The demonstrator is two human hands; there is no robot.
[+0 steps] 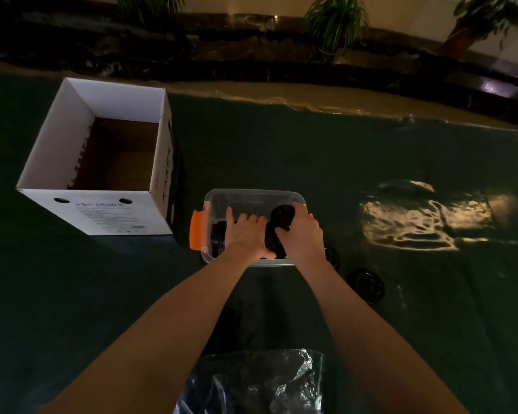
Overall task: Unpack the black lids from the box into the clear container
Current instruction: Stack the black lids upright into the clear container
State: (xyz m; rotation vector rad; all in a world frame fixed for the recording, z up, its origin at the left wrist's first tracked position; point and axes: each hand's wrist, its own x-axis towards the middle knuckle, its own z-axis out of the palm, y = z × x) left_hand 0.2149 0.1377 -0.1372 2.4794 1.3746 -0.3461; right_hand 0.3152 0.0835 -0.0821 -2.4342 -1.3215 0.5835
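Observation:
A clear container [251,195] with orange side latches sits on the dark cloth in front of me. Both hands are inside it. My right hand [301,233] grips a stack of black lids [281,219] held on edge. My left hand [244,233] lies over more black lids [218,239] at the container's left side, fingers spread and pointing away from me. The white cardboard box [99,210] stands open to the left; its brown bottom shows no lids.
One black lid [367,285] lies on the cloth right of the container, another [332,255] partly hidden behind my right wrist. Crumpled clear plastic wrap [251,380] lies near me. A bright light patch marks the cloth at right. Plants line the back.

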